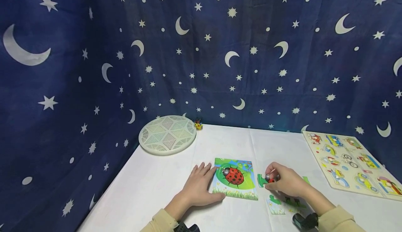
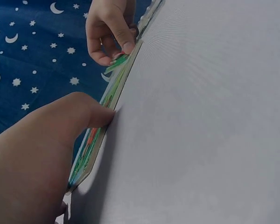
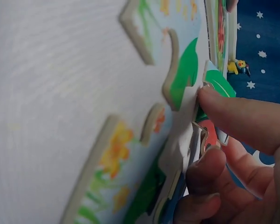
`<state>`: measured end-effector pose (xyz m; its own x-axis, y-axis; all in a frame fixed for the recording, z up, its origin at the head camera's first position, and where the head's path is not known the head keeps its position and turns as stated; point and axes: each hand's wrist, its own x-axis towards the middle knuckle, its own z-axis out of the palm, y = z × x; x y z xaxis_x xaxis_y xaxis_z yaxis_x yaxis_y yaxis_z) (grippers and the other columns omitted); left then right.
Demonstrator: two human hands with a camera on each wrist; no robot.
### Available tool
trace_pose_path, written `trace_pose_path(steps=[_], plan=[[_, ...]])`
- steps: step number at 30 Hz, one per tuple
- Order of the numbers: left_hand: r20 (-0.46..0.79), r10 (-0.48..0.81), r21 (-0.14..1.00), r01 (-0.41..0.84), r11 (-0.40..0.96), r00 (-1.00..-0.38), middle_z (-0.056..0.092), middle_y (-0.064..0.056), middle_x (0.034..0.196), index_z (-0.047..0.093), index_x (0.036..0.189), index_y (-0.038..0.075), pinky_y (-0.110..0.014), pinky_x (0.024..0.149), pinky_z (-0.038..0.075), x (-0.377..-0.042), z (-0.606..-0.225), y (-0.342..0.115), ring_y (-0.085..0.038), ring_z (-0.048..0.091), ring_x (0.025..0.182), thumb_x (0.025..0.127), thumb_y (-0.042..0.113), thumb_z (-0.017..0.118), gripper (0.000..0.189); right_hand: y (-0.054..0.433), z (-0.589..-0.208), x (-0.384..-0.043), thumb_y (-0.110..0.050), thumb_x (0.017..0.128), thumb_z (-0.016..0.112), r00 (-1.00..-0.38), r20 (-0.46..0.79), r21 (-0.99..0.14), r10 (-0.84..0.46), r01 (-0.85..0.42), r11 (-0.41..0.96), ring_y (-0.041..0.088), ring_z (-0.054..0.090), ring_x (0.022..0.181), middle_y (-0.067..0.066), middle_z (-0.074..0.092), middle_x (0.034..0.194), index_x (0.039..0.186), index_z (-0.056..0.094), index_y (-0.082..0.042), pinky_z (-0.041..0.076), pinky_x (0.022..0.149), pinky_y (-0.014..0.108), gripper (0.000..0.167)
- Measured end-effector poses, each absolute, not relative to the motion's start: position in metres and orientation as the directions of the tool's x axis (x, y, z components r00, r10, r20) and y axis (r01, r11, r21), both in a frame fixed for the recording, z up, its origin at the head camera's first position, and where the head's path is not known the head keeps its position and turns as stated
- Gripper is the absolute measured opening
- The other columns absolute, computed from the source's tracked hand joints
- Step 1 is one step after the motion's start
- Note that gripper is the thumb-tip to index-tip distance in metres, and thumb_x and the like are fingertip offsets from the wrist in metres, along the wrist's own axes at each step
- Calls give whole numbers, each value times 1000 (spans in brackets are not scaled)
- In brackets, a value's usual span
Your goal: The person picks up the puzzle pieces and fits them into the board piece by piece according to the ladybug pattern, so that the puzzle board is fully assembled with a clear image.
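Observation:
A square ladybug picture board (image 1: 236, 192) lies flat on the white table. My left hand (image 1: 198, 186) rests at its left side, fingers spread, with the index fingertip by the left edge and the thumb at the near edge. Just right of the board, my right hand (image 1: 287, 181) pinches a jigsaw piece (image 3: 219, 83) between thumb and fingers. That piece is green with a red and dark part, partly covered by the fingers. Below the right hand lie several loose jigsaw pieces (image 1: 276, 209) with grass and flowers, some hidden by the hand and wrist.
A round pale perforated board (image 1: 168, 134) lies at the back left, with a small yellow figurine (image 1: 198, 124) beside it. On the right is a wooden vehicle puzzle board (image 1: 348, 160). A dark blue curtain (image 1: 213, 75) with moons and stars hangs behind the table.

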<state>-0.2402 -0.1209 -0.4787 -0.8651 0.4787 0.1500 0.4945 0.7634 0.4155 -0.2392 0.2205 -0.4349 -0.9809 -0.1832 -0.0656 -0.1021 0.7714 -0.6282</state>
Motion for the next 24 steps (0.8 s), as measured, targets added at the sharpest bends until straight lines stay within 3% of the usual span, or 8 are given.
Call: trace_pose_path(steps=[10, 18, 24], plan=[[189, 477, 378, 512, 771, -858, 43, -14, 158, 45, 155, 9, -54, 123, 17, -241, -482, -119, -38, 30, 150, 84, 66, 62, 93, 222, -433, -241, -12, 90, 78, -924, -17, -735, -382, -247, 631, 20, 60, 69, 3, 60, 84, 99, 68, -9, 50, 56, 29, 13], [188, 466, 374, 502, 780, -864, 42, -13, 159, 45, 156, 10, -54, 123, 17, -240, -482, -118, -36, 29, 150, 85, 72, 60, 95, 215, -428, -241, -15, 95, 73, -936, -44, -781, -349, -186, 597, 25, 62, 76, 5, 63, 91, 103, 69, -9, 51, 60, 33, 11], [185, 465, 375, 500, 781, -866, 42, -13, 159, 45, 156, 10, -54, 123, 17, -240, -481, -118, -36, 29, 150, 86, 76, 57, 96, 206, -426, -246, -16, 94, 74, -934, -15, -808, -357, -199, 555, 27, 64, 72, 7, 62, 87, 104, 69, -7, 51, 56, 33, 13]])
